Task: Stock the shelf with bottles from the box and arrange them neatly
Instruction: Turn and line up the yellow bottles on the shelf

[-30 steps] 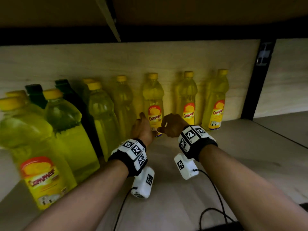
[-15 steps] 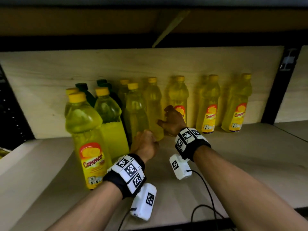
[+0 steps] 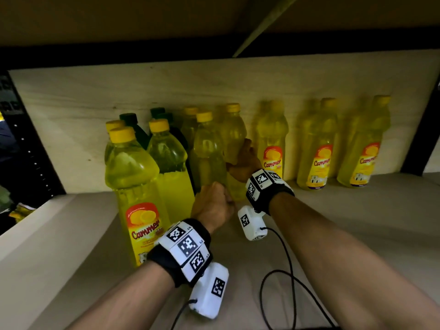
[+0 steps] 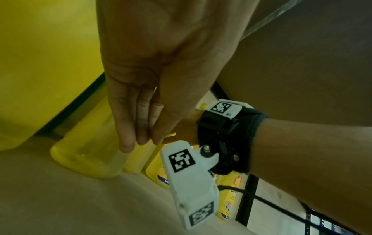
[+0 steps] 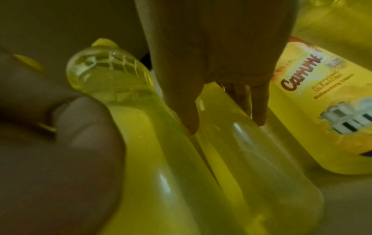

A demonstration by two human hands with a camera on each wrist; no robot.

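Yellow plastic, slick and top-heavy, crowds the wooden shelf (image 3: 357, 222). Nearest, the left hand (image 3: 212, 203) lays straight fingers (image 4: 124, 127) against the foot of one unlabelled bottle (image 3: 208, 158); beyond it the right hand (image 3: 242, 163) wraps around the neighbouring bottle (image 3: 234, 144), thumb on one side, fingers on the other. Judged risk: hauling that bottle sideways could knock its close-packed neighbours over in a chain, or drag it against the labelled bottle (image 3: 271, 148) just beside. Count: about ten yellow-capped bottles, at least two dark green-capped ones (image 3: 129, 119) hidden behind; the far row is blurred.
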